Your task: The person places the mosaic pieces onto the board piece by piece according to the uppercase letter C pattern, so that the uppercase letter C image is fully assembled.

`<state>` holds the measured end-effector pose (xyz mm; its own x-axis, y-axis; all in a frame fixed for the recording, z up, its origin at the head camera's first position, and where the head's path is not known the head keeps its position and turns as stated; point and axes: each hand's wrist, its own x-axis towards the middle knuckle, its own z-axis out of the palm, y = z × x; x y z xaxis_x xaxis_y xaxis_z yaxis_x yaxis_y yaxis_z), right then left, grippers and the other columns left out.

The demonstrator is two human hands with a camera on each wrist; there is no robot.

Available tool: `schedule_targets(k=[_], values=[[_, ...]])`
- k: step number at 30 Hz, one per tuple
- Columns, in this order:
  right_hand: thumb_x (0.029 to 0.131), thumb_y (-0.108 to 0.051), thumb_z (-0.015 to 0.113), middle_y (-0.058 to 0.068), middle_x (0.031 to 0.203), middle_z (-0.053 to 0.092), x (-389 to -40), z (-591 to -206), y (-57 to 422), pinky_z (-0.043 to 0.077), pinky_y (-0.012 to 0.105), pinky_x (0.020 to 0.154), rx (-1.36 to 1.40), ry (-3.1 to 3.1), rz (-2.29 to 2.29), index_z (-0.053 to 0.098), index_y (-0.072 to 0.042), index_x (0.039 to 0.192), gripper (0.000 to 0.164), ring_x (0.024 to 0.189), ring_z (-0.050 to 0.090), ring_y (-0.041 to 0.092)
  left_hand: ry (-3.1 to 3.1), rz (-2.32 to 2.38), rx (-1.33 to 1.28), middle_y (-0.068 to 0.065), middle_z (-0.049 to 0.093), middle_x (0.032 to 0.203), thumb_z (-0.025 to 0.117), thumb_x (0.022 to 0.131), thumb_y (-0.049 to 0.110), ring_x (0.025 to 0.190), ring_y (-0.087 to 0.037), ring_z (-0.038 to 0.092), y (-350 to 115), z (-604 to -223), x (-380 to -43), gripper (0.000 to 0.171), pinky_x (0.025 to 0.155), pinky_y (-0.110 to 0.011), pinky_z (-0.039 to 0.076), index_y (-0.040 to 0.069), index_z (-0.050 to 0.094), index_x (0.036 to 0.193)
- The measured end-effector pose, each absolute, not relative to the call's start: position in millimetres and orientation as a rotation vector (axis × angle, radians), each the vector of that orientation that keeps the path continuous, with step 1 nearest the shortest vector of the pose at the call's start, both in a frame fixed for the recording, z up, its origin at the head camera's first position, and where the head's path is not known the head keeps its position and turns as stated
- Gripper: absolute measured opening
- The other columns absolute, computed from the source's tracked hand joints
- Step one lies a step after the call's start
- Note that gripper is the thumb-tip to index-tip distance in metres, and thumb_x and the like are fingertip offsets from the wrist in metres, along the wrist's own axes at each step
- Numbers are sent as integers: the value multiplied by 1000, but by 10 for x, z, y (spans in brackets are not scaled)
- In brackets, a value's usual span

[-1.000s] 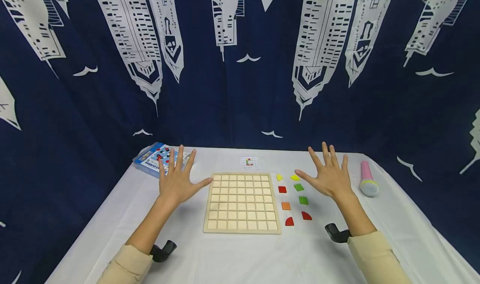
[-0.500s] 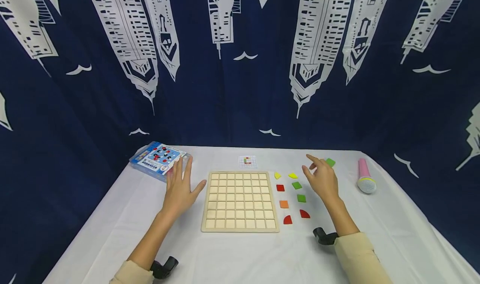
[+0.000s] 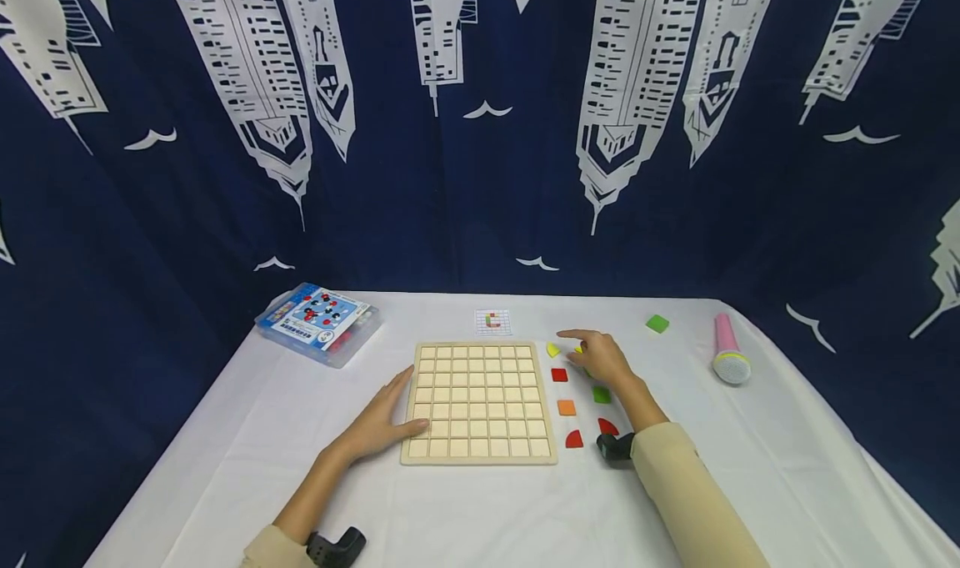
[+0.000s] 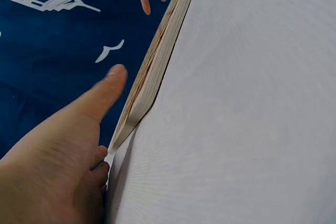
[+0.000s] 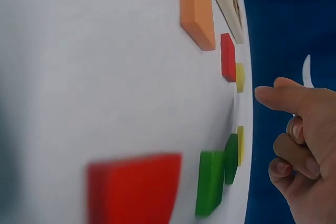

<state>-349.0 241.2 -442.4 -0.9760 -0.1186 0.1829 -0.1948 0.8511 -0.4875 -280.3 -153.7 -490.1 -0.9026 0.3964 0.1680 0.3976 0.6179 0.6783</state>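
Observation:
A wooden grid board (image 3: pixel 480 403) lies mid-table. My left hand (image 3: pixel 377 426) is at its left side with fingers straight along the edge and the thumb over the lower left squares; the left wrist view shows the thumb apart from the side wall. To the right of the board, my right hand (image 3: pixel 607 361) hovers over the small pieces, index finger extended and other fingers curled, holding nothing. Near it lie a yellow piece (image 3: pixel 552 349), a red piece (image 3: pixel 559 374), an orange square (image 3: pixel 566 408) and a green piece (image 3: pixel 602 394). Another yellow piece (image 5: pixel 240 145) is mostly hidden by this hand in the head view.
Two red quarter-rounds (image 3: pixel 573 439) lie nearer the front. Behind the board is a small pattern card (image 3: pixel 492 322). A clear plastic case (image 3: pixel 318 322) stands back left. Farther right are a green square (image 3: pixel 657 324) and a pink microphone (image 3: pixel 727 349). A dark blue curtain (image 3: pixel 450 218) hangs behind.
Both hands were raised with fingers spread. The left has come down to the board's left edge; the right has swung left over the pieces, leaving the back green square in full view.

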Motion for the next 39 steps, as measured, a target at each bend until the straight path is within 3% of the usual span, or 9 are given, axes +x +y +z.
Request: schedule_targets(k=[6,11,19,24,28,33,39], values=[[80,-7,68,3,60,40,-3695,-4435,2370,28,27,48,343,-2963,705,65,-14,118,39,55,34,16,-2839,-1059,-758,-16,20,150,69,74,56,138,-30,16,-1546,-4922,-2789,102,112,-45,6,11,16,149],[80,-12,70,3,65,45,-3774,-4468,2360,31,27,49,357,-3026,686,66,-16,118,38,58,38,17,-2848,-1022,-761,-16,20,150,68,73,58,138,-30,16,-1539,-4934,-2783,104,112,-45,7,10,15,149],[81,-19,71,8,88,60,-3788,-4503,2357,42,33,63,286,-3063,690,69,-15,111,31,74,47,21,-2855,-977,-784,-13,20,151,67,75,57,139,-29,14,-1529,-4959,-2788,101,113,-44,6,7,17,148],[80,-22,72,14,104,62,-3773,-4481,2404,46,41,74,204,-3076,716,68,-12,112,33,84,51,25,-2873,-956,-769,-11,19,152,66,75,58,139,-28,14,-1542,-4939,-2794,102,113,-43,6,7,16,148],[81,-21,71,15,107,62,-3744,-4452,2424,46,42,77,220,-3067,704,68,-9,111,32,83,51,25,-2894,-944,-740,-9,18,152,65,75,58,139,-26,12,-1557,-4916,-2796,101,113,-41,5,9,16,148],[81,-20,71,13,102,63,-3760,-4476,2398,46,39,72,208,-3046,750,67,-10,111,32,81,50,24,-2896,-958,-736,-9,18,152,66,75,58,139,-26,12,-1560,-4909,-2794,101,113,-42,4,8,17,148],[81,-18,71,6,79,55,-3812,-4557,2357,38,32,61,230,-3000,758,69,-11,108,28,73,46,21,-2896,-965,-739,-9,18,152,66,75,57,139,-26,13,-1541,-4931,-2784,100,113,-41,5,8,18,148]])
